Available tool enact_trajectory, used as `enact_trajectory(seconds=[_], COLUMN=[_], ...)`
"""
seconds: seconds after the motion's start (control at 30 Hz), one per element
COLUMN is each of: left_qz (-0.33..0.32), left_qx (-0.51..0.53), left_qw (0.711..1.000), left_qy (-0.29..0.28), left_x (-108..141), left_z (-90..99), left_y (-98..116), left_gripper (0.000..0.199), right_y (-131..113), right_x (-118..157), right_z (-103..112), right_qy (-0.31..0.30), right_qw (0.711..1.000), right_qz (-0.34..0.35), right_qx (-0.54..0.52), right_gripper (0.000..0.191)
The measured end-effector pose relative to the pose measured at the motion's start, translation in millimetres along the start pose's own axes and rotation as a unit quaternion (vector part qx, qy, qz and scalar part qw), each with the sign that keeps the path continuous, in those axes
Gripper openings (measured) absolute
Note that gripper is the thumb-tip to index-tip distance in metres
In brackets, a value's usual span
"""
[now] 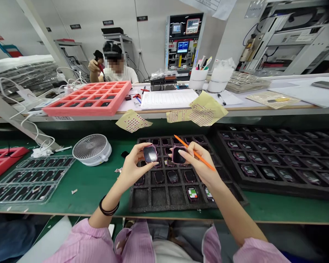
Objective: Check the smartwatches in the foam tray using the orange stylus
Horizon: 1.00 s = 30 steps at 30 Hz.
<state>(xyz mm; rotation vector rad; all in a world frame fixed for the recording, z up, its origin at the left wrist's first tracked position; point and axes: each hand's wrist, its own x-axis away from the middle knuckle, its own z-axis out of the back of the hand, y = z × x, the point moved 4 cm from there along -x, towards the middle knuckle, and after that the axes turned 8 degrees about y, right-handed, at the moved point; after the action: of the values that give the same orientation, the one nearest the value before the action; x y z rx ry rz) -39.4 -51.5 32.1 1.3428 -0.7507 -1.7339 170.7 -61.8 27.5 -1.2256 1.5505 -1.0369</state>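
My left hand (135,162) is closed on a smartwatch case (150,154) with a dark glossy screen and a purplish rim, held by its edges. In my right hand (201,159) is a second smartwatch case (178,155), gripped at its right side. An orange stick (192,150), slim like a pen, also lies in that hand between the fingers. Both hands are above a black foam tray (159,199) with square compartments. Several similar cases sit in it, and a smartwatch case (192,193) near its front shows a lit, coloured screen.
A larger black foam tray (242,179) of watch cases is at the right. On the left stand a white fan (91,149) and clear plastic trays (48,195) of dark parts. The raised shelf (235,114) holds a pink foam tray (120,100). Across it, a person (126,75) holds a red tool.
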Motion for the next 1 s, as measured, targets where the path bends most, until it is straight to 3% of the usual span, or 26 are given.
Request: enact_trajectory(seconds=[0.1,0.2,0.37,0.5,0.73,0.9,1.0], left_qz=[0.064,0.093,0.105,0.105,0.093,0.035,0.039], left_qx=[0.009,0.009,0.009,0.01,-0.013,-0.084,-0.111], left_qw=[0.998,0.996,0.994,0.994,0.995,0.995,0.992], left_qy=[-0.019,-0.014,-0.027,-0.04,-0.035,-0.043,-0.043], left_x=[20.3,39.8,63.2,74.7,86.0,92.4,99.5], left_z=[3.4,3.9,-1.2,-2.1,0.4,9.6,13.1], left_y=[-6.6,-8.8,-4.6,-1.2,2.0,-3.1,-9.5], left_gripper=[0.048,0.05,0.051,0.05,0.053,0.048,0.047], right_y=[10.5,37.6,98.8,127.2,123.8,101.5,90.9], right_x=[13.3,29.4,61.6,80.5,94.1,100.4,105.9], right_z=[0.0,-2.3,-11.1,-17.3,-24.7,-5.3,3.8], right_qy=[-0.015,-0.019,-0.027,-0.04,-0.043,0.028,0.04], right_qw=[0.999,0.994,0.978,0.962,0.97,0.976,0.986], right_qz=[0.015,0.036,0.054,0.076,0.071,0.047,-0.001], right_qx=[0.041,0.097,0.201,0.26,0.228,0.211,0.164], right_gripper=[0.042,0.042,0.039,0.034,0.031,0.03,0.037])
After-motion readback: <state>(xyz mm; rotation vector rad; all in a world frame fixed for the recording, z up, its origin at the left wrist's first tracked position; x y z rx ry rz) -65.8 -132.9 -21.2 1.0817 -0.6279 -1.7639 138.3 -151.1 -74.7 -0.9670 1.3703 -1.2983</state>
